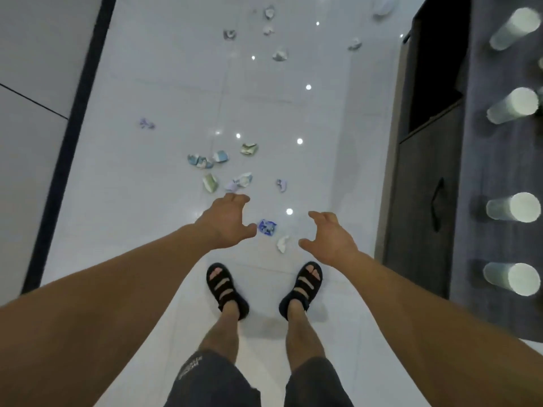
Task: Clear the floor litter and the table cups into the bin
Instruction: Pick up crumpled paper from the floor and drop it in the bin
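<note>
Our forearms [97, 298] reach down: left hand [227, 220] and right hand [326, 237], fingers [239, 198] spread, empty, flank a blue wrapper [267, 227] on the floor [132, 201]. More litter [211, 183] toward twelve o'clock; cups [512, 207] at three. Next, likely, pinch the wrapper.

Both arms outstretched, left hand [227, 220] and right hand [329, 237] empty above crumpled litter [266, 227], white floor [147, 201], cups [512, 207] at right
</note>
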A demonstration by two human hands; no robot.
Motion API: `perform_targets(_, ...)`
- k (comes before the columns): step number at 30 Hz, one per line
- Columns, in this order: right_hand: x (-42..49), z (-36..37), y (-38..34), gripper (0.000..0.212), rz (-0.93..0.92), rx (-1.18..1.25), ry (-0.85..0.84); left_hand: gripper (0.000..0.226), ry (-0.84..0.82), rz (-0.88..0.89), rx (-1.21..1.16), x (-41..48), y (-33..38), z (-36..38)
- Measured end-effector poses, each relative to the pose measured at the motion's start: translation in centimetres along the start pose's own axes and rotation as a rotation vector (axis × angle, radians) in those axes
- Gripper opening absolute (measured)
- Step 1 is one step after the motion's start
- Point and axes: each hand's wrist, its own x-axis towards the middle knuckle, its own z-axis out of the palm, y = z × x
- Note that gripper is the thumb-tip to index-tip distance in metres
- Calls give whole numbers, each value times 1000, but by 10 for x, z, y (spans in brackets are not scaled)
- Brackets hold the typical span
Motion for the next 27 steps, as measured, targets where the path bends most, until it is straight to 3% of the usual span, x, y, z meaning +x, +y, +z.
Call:
perform_targets(7,189,140,72,85,-36,-110,-72,74,-71,-25,60,178,-67,136)
perform_targets(13,297,274,132,89,12,-160,-115,73,-182,-34,7,263,-132,280)
perform_targets(16,326,320,155,87,-34,-275,-68,72,-196,-31,-43,287,-151,327)
perform_targets(19,343,352,168,69,-75,-326,17,71,-196,-56,-129,301,-164,360)
perform_targets(22,348,363,171,45,-71,-252,94,69,-184,-82,-229,307,-169,378)
perform_targets(27,324,349,142,41,-146,-17,71,64,-198,-123,-447,300,-163,369)
